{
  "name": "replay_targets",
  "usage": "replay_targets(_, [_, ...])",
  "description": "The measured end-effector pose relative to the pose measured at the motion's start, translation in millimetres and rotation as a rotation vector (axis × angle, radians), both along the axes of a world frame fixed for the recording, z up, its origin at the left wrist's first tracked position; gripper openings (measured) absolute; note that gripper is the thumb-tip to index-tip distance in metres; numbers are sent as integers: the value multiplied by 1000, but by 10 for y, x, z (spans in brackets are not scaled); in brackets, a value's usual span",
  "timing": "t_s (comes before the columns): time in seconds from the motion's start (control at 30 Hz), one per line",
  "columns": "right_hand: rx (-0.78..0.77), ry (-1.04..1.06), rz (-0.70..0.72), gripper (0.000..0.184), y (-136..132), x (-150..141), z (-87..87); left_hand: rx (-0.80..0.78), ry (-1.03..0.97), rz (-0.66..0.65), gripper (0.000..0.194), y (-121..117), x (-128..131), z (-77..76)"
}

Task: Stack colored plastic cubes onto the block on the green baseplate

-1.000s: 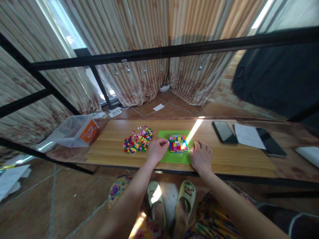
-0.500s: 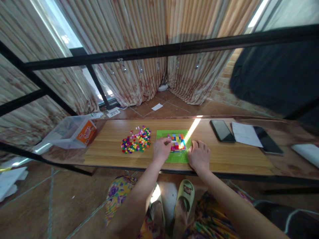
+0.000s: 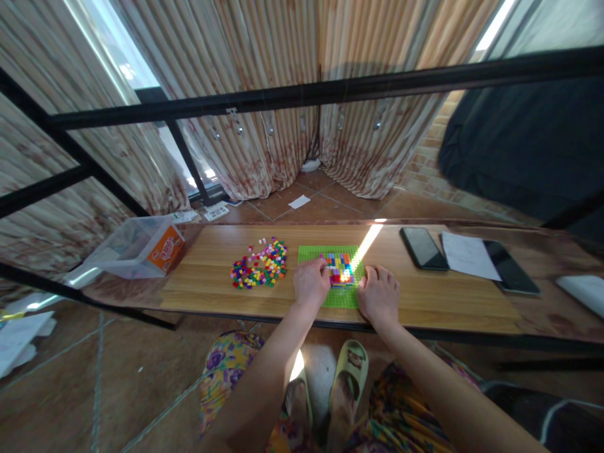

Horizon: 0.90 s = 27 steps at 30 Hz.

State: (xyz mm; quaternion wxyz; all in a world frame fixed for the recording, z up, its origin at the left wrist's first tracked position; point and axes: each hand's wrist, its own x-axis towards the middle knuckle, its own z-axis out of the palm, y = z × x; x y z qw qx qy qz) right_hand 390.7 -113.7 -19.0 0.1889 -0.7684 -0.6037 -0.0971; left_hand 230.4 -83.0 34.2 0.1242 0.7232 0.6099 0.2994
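Observation:
A green studded baseplate (image 3: 340, 299) lies on the wooden board, carrying a low block of multicoloured toy bricks (image 3: 340, 267). My left hand (image 3: 311, 282) is at the left side of this block, its thumb and fingers pinched together; whatever is between the fingertips is hidden. On the plate's right edge rests my right hand (image 3: 379, 292), fingers curled and the thumb side against the edge, holding it. To the left of the plate, a loose pile of small coloured bricks (image 3: 259, 267) is spread on the board. A bright strip of sunlight crosses the brick block.
A clear plastic box (image 3: 134, 251) with an orange label stands left of the board (image 3: 198, 277). Toward the right lie a phone (image 3: 423, 248), a white paper (image 3: 470, 254) and a dark tablet-like device (image 3: 514, 267). A black metal rail (image 3: 302, 94) runs across behind the table.
My left hand has turned and its fingers have closed more tightly at the block's left side. My right hand stays on the plate's edge. The whole view has shifted slightly.

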Motion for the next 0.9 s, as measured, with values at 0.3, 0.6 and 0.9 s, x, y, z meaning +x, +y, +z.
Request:
replay_targets(0.3, [18,7,9,32,-1,-1,0,46,98,-45,16,-20,-2,31])
replay_targets(0.6, [-1,17,7,32,-9,-2,18,48,100,-44,15,-58,-11,42])
replay_targets(0.9, [5,10,2,32,5,5,-9,15,104,-79,15,-51,-23,59])
